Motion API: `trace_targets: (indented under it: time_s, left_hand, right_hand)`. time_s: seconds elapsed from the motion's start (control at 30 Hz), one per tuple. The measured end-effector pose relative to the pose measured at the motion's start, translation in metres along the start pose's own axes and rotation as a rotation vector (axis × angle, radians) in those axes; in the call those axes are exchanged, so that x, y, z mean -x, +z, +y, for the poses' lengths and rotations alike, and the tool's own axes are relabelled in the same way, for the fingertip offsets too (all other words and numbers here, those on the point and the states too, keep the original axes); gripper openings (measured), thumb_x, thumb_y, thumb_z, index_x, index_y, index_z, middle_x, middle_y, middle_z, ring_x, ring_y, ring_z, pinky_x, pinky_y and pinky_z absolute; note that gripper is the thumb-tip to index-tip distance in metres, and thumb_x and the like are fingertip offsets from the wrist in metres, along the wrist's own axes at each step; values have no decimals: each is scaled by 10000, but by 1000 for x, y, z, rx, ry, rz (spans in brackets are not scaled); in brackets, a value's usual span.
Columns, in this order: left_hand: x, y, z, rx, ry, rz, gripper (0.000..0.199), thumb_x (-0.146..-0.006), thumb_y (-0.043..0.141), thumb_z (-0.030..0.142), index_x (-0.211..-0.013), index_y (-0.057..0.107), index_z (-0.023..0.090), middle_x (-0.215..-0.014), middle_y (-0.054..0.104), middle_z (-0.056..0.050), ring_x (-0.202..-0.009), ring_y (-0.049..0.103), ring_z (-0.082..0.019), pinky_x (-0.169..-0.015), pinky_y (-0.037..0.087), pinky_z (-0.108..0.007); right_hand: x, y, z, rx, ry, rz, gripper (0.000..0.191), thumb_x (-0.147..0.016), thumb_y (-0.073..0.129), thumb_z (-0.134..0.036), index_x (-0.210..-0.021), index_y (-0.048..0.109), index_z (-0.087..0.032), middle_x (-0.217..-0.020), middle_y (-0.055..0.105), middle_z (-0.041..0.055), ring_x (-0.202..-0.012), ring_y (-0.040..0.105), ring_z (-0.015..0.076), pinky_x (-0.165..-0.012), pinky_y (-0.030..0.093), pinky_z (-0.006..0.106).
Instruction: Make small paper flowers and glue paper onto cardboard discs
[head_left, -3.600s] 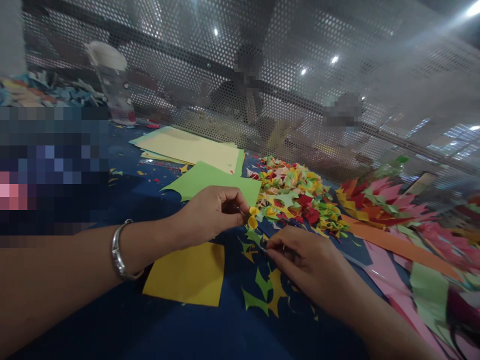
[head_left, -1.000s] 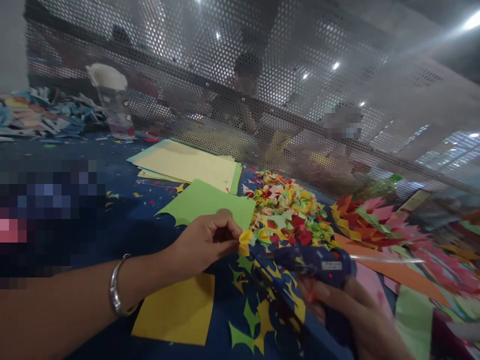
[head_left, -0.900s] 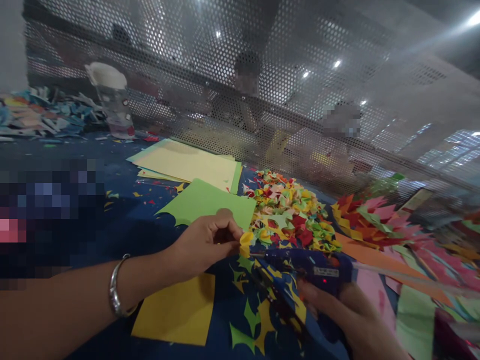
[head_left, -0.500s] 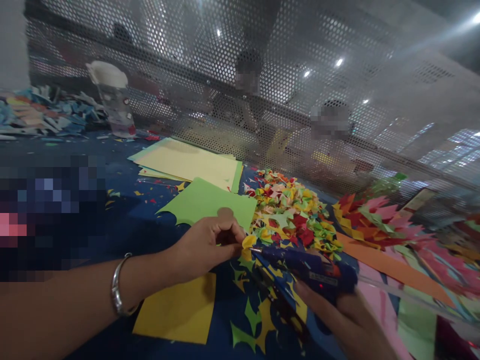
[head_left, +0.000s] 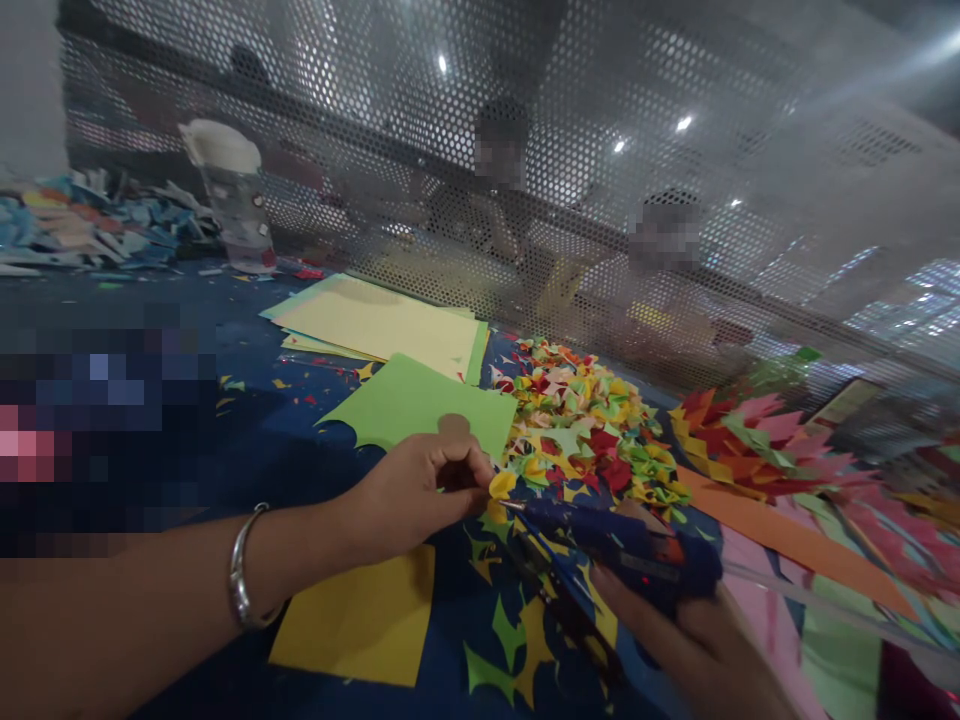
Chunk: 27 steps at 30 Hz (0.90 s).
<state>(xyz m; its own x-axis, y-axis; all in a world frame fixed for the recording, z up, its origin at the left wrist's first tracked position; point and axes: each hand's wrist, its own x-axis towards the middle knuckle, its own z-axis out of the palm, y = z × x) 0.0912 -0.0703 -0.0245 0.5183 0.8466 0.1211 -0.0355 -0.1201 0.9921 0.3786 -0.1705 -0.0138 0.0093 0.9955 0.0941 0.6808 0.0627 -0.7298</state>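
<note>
My left hand (head_left: 416, 495), with a silver bangle on its wrist, pinches a small curled yellow paper piece (head_left: 502, 486) between thumb and fingertips. In my right hand (head_left: 682, 625) is a dark blue glue gun (head_left: 622, 540), its metal nozzle touching or almost touching the yellow piece. A red light glows on the gun's body. Below the nozzle lie dark-handled scissors (head_left: 566, 605), partly among green and yellow paper scraps (head_left: 495, 660). Beneath my left forearm rests a yellow paper sheet (head_left: 360, 620). A green sheet (head_left: 416, 400) with scalloped cut edges lies just beyond my fingers.
Stacked pale yellow sheets (head_left: 382, 320) lie farther back. A heap of folded paper pieces (head_left: 577, 400) spreads beyond the gun. Pointed paper strips (head_left: 757, 440) and an orange strip (head_left: 795, 540) are at right. A lidded plastic cup (head_left: 236, 205) stands back left, before a perforated screen (head_left: 360, 130); people sit behind it.
Both hands keep nearly the same pose, nozzle at the yellow piece. The whole view has shifted slightly, with things appearing a little farther right.
</note>
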Motion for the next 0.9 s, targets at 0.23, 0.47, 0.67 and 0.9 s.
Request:
trace_targets:
  time_s: [0.23,0.47,0.67,0.9]
  left_hand:
    - [0,0,0,9,-7,-2,80,-760,686,226,-749,616,189,-763,625,12,-723,589,-131,-712,450,-263]
    - [0,1,0,20,-23,-12,81,-764,688,240,-749,624,192,-762,654,0,-731,621,-147,-714,468,-279]
    - [-1,0,-2,15,-13,-12,100,-774,686,257,-760,618,185,-763,656,-8,-729,624,-150,-702,469,-277]
    - [-1,1,-6,13,-14,-20,110,-778,683,265,-774,626,171,-765,661,-17,-721,623,-152,-692,467,-278]
  right_hand:
    - [-1,3,-3,25,2,60,348,-768,736,-436,-1097,745,-322,-861,791,48,-1228,602,359,-1022,509,486]
    - [0,3,-5,81,8,90,293,-779,738,-422,-1057,754,-330,-971,790,50,-1256,584,350,-1041,495,469]
    - [-3,7,-15,148,-26,102,310,-804,714,-443,-1073,753,-294,-1062,776,48,-1209,622,321,-995,538,392]
    - [-7,8,-27,211,-157,74,347,-870,627,-467,-1097,735,-228,-1106,762,69,-1092,689,276,-880,594,309]
